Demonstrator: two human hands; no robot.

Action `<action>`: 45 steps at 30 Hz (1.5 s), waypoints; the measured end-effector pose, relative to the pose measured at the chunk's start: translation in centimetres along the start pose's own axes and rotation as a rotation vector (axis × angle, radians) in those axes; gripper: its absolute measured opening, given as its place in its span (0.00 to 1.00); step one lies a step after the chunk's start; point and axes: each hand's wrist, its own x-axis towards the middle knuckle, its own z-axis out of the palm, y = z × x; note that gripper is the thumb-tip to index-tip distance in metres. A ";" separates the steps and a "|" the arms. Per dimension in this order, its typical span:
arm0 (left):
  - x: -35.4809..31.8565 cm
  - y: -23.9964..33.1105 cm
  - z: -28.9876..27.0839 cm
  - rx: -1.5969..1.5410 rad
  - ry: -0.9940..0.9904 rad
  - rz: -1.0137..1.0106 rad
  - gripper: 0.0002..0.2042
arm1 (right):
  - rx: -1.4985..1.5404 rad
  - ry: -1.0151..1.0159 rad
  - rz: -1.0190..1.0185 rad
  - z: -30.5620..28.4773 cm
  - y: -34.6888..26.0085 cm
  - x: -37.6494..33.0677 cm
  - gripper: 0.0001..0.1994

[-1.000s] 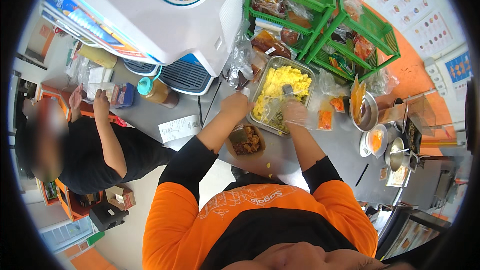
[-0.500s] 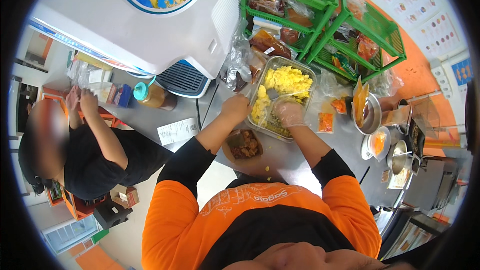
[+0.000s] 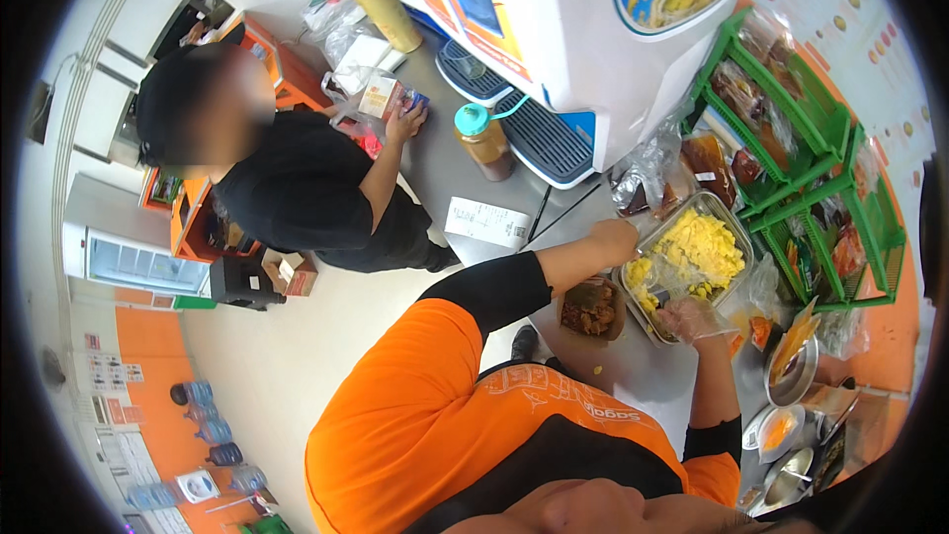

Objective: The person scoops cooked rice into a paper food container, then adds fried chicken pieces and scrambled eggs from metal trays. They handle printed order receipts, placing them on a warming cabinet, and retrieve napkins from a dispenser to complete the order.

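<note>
A shiny rectangular tray [image 3: 738, 227] on the metal counter holds yellow scrambled egg [image 3: 697, 250], with a darker speckled layer at its near side. My left hand [image 3: 615, 240] is bare and closed at the tray's left rim; its fingertips are partly hidden. In a clear plastic glove, my right hand [image 3: 685, 317] is at the tray's near side, fingers bent. Just beyond those fingertips a grey utensil [image 3: 661, 295] shows in the egg, its handle hidden. Close by on the left stands an open paper box [image 3: 615, 324] of browned food pieces.
Green stacked baskets [image 3: 781, 163] of bagged food stand behind the tray. Metal bowls [image 3: 793, 384] line the right. Leftward lie a receipt [image 3: 484, 222], a sauce bottle [image 3: 483, 146] and a large white machine [image 3: 583, 49]. A co-worker in black [image 3: 306, 178] handles a small box [image 3: 384, 97].
My view has swung left, so the counter things appear farther right. The co-worker's hands, raised before, are now down at the small box. My hands remain at the tray.
</note>
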 end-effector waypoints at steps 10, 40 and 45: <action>-8.0 -2.5 -3.4 0.073 0.501 -0.093 0.19 | 0.832 -0.280 0.385 -3.5 1.8 -2.1 0.18; -21.5 -5.8 5.9 -0.487 0.212 -0.060 0.22 | -0.365 0.443 -0.084 3.4 -21.1 -2.9 0.04; -21.3 -6.1 6.0 -0.474 0.194 -0.051 0.23 | -0.483 0.391 -0.052 3.0 -20.7 -3.0 0.05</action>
